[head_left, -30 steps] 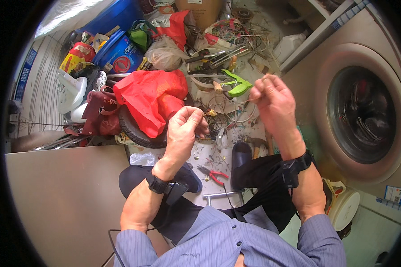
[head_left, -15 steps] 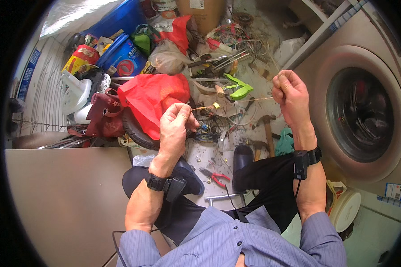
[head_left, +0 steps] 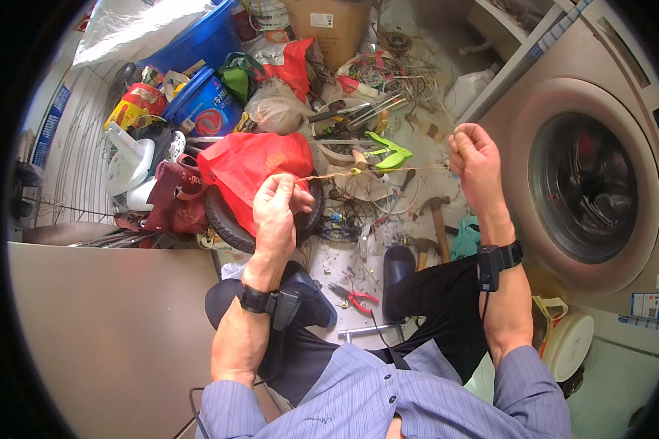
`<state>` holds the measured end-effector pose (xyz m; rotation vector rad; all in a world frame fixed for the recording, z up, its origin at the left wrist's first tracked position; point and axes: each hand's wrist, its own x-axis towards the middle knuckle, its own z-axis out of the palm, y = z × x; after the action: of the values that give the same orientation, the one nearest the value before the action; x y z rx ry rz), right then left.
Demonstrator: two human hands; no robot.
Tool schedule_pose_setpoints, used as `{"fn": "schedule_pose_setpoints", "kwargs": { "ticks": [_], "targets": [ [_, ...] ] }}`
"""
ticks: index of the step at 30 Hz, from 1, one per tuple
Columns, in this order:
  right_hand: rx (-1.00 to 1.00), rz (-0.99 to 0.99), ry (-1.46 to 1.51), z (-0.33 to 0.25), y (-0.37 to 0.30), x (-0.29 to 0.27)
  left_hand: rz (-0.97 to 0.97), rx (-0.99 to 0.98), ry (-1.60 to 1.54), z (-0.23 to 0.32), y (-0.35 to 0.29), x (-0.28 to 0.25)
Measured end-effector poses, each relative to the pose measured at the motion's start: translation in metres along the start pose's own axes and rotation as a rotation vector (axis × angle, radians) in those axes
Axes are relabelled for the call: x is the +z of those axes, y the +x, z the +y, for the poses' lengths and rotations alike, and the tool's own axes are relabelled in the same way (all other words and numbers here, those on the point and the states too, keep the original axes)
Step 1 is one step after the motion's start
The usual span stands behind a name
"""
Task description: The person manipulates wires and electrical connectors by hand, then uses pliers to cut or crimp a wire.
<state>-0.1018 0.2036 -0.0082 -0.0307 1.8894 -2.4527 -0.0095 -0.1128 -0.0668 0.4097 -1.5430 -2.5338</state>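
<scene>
A thin copper-coloured wire runs nearly straight between my two raised hands. My left hand pinches its left end between thumb and forefinger, in front of a red bag. Over on the right, my right hand is closed in a fist-like pinch on the other end, close to the washing machine. A small yellowish bit sits partway along the wire; its kind is too small to tell. Below, on the floor between my feet, lie pliers with red handles.
Right of me stands a washing machine. A hammer, green clamp and tangled cables litter the floor ahead. A tyre lies partly under the red bag. A blue bucket is farther back; a beige panel fills the left.
My left hand has shifted a little left and down, and my right hand slightly down. The wire still spans between them, with the yellowish bit on it.
</scene>
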Motion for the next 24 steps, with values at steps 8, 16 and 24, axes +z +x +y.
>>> {"fn": "schedule_pose_setpoints", "kwargs": {
  "ticks": [8, 16, 24],
  "targets": [
    [-0.215, -0.258, -0.643, 0.024, -0.016, 0.024, -0.044, -0.047, -0.213, 0.022, 0.005, 0.017],
    [-0.203, -0.646, -0.763, 0.026, -0.039, 0.049, -0.043, -0.162, -0.336, 0.026, 0.013, 0.008],
    [0.126, -0.471, -0.372, 0.029, -0.050, 0.061, -0.051, -0.026, 0.165, 0.011, 0.011, 0.025]
  ]
}}
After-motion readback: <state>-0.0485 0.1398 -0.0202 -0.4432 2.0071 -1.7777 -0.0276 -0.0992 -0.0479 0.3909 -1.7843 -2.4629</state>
